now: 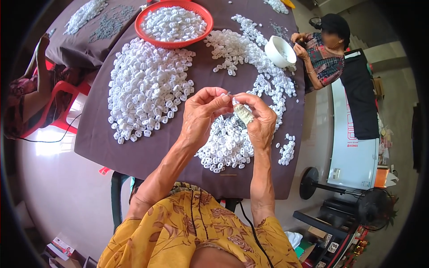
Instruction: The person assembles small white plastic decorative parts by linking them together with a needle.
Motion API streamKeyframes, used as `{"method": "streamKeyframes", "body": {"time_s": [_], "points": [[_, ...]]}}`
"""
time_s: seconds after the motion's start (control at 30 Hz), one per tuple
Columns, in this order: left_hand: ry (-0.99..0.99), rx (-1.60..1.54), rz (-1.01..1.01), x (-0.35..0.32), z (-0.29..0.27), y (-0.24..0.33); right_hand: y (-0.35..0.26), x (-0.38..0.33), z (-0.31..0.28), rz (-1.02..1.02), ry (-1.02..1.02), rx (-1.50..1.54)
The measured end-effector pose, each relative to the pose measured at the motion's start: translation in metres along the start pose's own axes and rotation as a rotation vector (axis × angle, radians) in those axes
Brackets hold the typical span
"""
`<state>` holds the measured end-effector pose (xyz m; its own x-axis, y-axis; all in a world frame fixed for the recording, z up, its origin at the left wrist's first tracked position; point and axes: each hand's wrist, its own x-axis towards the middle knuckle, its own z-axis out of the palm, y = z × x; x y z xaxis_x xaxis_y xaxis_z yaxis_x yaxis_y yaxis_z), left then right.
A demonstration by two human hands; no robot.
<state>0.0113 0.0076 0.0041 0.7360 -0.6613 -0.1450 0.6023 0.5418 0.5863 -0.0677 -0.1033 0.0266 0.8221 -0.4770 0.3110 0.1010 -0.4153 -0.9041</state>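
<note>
In front of me, above a heap of white plastic pieces (225,147), my two hands meet at the fingertips. My left hand (201,111) is closed in a pinch on a tiny grey piece (229,93). Thumb and forefinger of my right hand (261,118) pinch a small white plastic piece (235,101). A pale wrapping (244,114) covers the right thumb. A larger pile of oval white pieces with two holes (147,89) lies to the left of my hands. Some grey bits show among the white pieces under my hands.
A red basket (139,33) full of white pieces stands at the back, with a white bowl (273,52) at the far right. More loose pieces (287,150) lie near the right edge of the brown tablecloth (96,129). Two other people sit at left and right. A fan (375,207) stands at right.
</note>
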Motion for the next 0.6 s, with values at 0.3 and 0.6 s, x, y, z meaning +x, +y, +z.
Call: {"method": "streamKeyframes", "body": {"time_s": [0.3, 0.6], "points": [[-0.045, 0.037, 0.029, 0.0, -0.001, -0.004, 0.001, 0.0, -0.004, -0.001, -0.041, -0.051], [-0.039, 0.042, 0.03, -0.001, 0.002, -0.003, -0.011, 0.004, 0.003, 0.124, 0.045, 0.105]]}}
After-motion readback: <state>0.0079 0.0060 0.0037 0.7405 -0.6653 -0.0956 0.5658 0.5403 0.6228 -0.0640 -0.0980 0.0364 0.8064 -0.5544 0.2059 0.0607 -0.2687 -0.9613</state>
